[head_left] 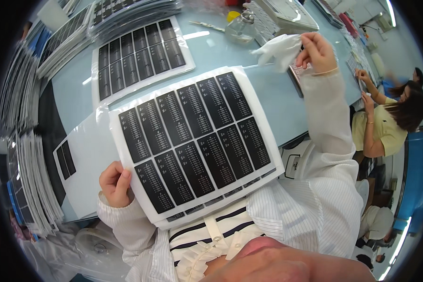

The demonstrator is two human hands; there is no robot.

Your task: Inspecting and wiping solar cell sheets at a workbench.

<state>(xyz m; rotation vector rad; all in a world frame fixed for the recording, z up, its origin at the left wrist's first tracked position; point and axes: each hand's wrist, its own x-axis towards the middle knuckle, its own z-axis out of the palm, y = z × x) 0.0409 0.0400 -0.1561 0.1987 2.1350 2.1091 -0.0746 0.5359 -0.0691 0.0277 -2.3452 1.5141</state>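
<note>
A white sheet of black labels (195,145) stretches rightward from the left fingers (122,183), closed on its edge. Beyond it, the right fingers (311,43) pinch a crumpled white cloth (283,50); left of them on the worktop (282,105) stands a clear bottle (241,31), and farther left lies a second label sheet (140,58).

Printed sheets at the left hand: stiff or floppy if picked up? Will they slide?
Probably bendable but not limp: the printed sheets look thin, yet lie fairly flat with the left hand at one edge. They may slip over each other, since another sheet's black blocks peek out below the top one, suggesting a loose stack.
</note>
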